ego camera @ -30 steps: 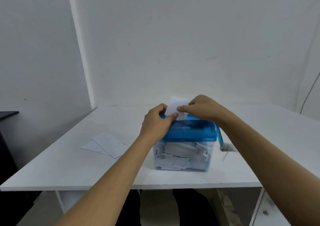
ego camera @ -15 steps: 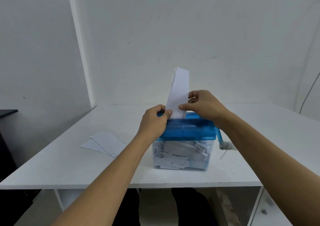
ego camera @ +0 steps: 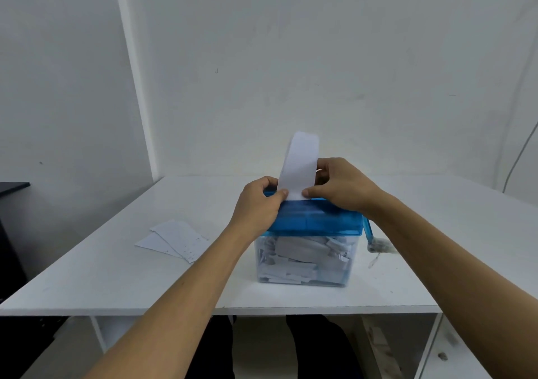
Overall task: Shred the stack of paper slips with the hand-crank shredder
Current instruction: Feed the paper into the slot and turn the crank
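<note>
The hand-crank shredder point(ego camera: 316, 221) has a blue lid on a clear bin point(ego camera: 302, 259) full of white shreds, and stands mid-table. A white paper slip point(ego camera: 300, 166) stands upright at the lid's slot, its top curling back. My left hand point(ego camera: 257, 207) pinches the slip's lower left edge, and my right hand point(ego camera: 339, 185) pinches its lower right edge. The blue crank point(ego camera: 371, 234) hangs at the shredder's right side, untouched. A small stack of paper slips point(ego camera: 174, 239) lies flat on the table to the left.
The white table point(ego camera: 116, 276) meets white walls behind and to the left. A dark surface point(ego camera: 13, 188) sits at the far left edge. A thin cable point(ego camera: 521, 154) runs down the wall at the right. Dark-trousered legs show under the table.
One second ago only a short piece of the slip showed above my hands. It now stands tall above the lid, and both hands pinch its lower edges at the slot.
</note>
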A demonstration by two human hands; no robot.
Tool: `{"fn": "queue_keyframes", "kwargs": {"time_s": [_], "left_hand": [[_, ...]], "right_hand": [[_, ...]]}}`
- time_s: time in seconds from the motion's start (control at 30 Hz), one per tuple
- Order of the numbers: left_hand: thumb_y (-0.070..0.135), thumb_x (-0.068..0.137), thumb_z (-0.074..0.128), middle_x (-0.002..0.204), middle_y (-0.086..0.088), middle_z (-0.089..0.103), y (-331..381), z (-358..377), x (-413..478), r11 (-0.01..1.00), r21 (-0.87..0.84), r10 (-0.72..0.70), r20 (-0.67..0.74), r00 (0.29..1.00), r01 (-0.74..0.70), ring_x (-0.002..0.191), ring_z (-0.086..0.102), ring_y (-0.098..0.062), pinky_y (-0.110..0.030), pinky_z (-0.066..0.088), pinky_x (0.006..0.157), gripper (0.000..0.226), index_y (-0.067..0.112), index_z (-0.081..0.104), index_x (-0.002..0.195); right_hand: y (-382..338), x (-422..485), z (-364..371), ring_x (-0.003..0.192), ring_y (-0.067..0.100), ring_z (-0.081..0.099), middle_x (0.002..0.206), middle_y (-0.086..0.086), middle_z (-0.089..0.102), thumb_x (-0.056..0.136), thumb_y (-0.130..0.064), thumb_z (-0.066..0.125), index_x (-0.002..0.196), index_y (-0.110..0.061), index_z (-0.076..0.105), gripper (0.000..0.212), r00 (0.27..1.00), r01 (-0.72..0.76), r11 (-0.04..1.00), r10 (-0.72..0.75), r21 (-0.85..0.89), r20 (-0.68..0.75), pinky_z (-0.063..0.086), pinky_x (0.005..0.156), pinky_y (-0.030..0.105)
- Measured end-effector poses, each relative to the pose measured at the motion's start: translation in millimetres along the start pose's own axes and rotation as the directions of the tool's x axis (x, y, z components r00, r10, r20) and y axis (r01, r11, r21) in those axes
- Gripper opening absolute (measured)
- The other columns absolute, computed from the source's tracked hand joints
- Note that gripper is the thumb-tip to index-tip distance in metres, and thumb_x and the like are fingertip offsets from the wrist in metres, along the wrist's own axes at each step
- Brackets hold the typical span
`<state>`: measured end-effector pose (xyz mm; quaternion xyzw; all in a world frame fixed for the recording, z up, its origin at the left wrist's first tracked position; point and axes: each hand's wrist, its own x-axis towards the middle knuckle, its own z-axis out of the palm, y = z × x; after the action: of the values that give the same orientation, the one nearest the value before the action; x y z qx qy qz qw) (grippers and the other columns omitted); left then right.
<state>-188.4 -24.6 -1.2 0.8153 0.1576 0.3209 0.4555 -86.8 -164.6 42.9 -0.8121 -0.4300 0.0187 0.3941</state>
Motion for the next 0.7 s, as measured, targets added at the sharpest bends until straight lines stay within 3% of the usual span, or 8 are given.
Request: {"fn": "queue_keyframes", "kwargs": {"time_s": [0.13, 0.2, 0.3, 0.47, 0.57, 0.7], "left_hand": [[0.013, 0.1, 0.052, 0.107, -0.001, 0.066, -2, 0, 0, 0.999, -0.034, -0.016, 0.019, 1.0, 0.017, 0.099, 0.06, -0.019, -0.02, 0.047, 0.073, 0.015, 0.014, 0.065, 0.108], [0.02, 0.1, 0.055, 0.102, 0.0, 0.067, -1, 1, -1, 0.998, -0.06, -0.013, 0.011, 1.0, 0.013, 0.095, 0.061, -0.017, -0.022, 0.048, 0.075, 0.013, 0.015, 0.066, 0.103], [0.034, 0.1, 0.059, 0.097, 0.004, 0.066, 0, 1, -1, 0.999, -0.042, 0.006, -0.012, 1.0, -0.007, 0.089, 0.06, -0.014, -0.021, 0.048, 0.075, 0.019, 0.016, 0.065, 0.099], [0.028, 0.102, 0.058, 0.101, 0.001, 0.066, -1, 0, -1, 1.0, -0.005, -0.006, 0.003, 1.0, 0.006, 0.089, 0.06, -0.014, -0.018, 0.048, 0.072, 0.014, 0.015, 0.064, 0.102], [0.026, 0.103, 0.056, 0.106, -0.001, 0.066, 0, -1, -1, 1.0, -0.002, -0.016, 0.014, 1.0, 0.016, 0.093, 0.059, -0.017, -0.019, 0.047, 0.073, 0.014, 0.014, 0.063, 0.103], [0.02, 0.101, 0.057, 0.105, -0.003, 0.066, 0, 0, -2, 1.0, -0.018, -0.01, 0.03, 1.0, 0.01, 0.093, 0.059, -0.017, -0.018, 0.044, 0.069, 0.011, 0.011, 0.064, 0.102]], "right_hand": [[-4, 1, -1, 0.092, 0.019, 0.068, 0.105, 0.001, 0.073, 0.085, -0.013, 0.076, 0.121, -0.016, 0.064, 0.038, 1.0, 0.015, 1.0, -0.015, -0.017, 0.013, 0.057, 0.083, 0.03], [-6, 2, -2, 0.093, 0.019, 0.068, 0.106, 0.001, 0.072, 0.083, -0.012, 0.077, 0.121, -0.014, 0.063, 0.041, 0.999, 0.013, 1.0, -0.013, -0.02, 0.036, 0.058, 0.087, 0.032], [-10, 5, 0, 0.092, 0.014, 0.065, 0.108, -0.002, 0.068, 0.083, -0.014, 0.079, 0.123, -0.015, 0.059, 0.044, 0.998, 0.002, 0.999, 0.0, -0.034, 0.061, 0.055, 0.081, 0.024], [-7, 5, -3, 0.093, 0.012, 0.067, 0.104, -0.006, 0.071, 0.087, -0.016, 0.077, 0.12, -0.02, 0.062, 0.037, 0.998, -0.053, 0.995, 0.051, 0.079, 0.031, 0.052, 0.088, 0.024], [-2, 5, 0, 0.085, 0.008, 0.07, 0.097, -0.007, 0.074, 0.087, -0.015, 0.076, 0.117, -0.022, 0.066, 0.033, 0.998, -0.059, 0.992, 0.062, 0.11, -0.017, 0.053, 0.079, 0.02], [3, 4, 5, 0.09, 0.012, 0.069, 0.105, -0.002, 0.074, 0.088, -0.021, 0.076, 0.126, -0.019, 0.065, 0.04, 0.995, -0.04, 0.995, 0.049, 0.095, -0.087, 0.048, 0.069, 0.016]]}}
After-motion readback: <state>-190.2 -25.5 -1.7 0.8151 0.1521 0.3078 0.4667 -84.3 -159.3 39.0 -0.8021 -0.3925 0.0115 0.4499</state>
